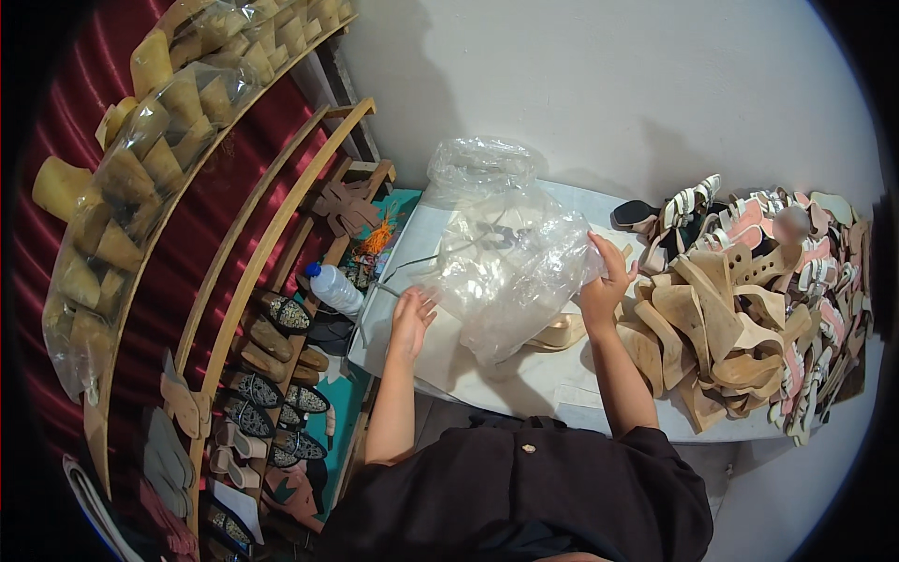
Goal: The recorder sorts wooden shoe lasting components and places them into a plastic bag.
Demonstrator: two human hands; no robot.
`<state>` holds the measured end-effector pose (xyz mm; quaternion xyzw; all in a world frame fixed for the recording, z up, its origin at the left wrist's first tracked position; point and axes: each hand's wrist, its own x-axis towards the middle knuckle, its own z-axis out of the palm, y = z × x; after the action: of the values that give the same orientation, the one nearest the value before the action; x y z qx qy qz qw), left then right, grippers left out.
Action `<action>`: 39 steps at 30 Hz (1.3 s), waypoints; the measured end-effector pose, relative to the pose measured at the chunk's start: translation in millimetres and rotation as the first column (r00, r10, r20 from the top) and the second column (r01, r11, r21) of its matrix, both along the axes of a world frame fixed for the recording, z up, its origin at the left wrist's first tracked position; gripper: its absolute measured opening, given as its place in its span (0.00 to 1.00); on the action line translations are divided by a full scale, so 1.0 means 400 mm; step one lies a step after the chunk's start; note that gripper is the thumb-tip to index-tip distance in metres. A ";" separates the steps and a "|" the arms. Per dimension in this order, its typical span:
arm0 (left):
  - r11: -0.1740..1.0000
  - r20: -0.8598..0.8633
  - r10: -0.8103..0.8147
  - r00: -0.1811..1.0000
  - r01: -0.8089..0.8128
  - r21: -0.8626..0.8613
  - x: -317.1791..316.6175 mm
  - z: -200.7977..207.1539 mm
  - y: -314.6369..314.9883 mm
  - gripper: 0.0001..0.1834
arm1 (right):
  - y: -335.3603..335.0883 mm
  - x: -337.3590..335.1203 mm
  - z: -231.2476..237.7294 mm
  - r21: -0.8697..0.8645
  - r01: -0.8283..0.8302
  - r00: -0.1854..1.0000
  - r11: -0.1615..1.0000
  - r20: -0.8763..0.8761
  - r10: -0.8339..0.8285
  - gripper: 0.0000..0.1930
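A large clear plastic bag (524, 272) lies crumpled over the middle of the white table (459, 370). At its right edge, my right hand (607, 286) has its fingers curled on the plastic. My left hand (410, 321) is by the bag's left side, fingers apart and loosely bent; whether they touch the film is hard to tell. Pale shapes show blurred through the plastic, and a beige shoe part (560, 332) sticks out below it near my right wrist. A second bunch of clear plastic (482, 167) sits at the table's far edge.
Wooden wedge soles (716, 323) and strappy sandals (815, 272) are heaped on the right. Left of the table stand a blue-capped bottle (334, 288) and racks of shoes (251, 398). Bagged shoe lasts (140, 206) line a curved shelf. A dark cord (412, 262) runs toward the bag.
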<state>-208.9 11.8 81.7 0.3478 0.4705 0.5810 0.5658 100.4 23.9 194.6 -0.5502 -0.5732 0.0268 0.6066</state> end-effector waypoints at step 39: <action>0.702 -0.684 0.712 0.158 -0.172 0.691 0.055 0.301 -0.099 0.14 | -0.087 0.019 -0.167 -0.555 -0.286 0.887 0.782 0.155 0.435 0.61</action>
<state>-186.9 -27.9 202.0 0.5738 0.6337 0.5049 -0.1196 107.8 -10.9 127.7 -0.5695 -0.7183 0.2195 0.3340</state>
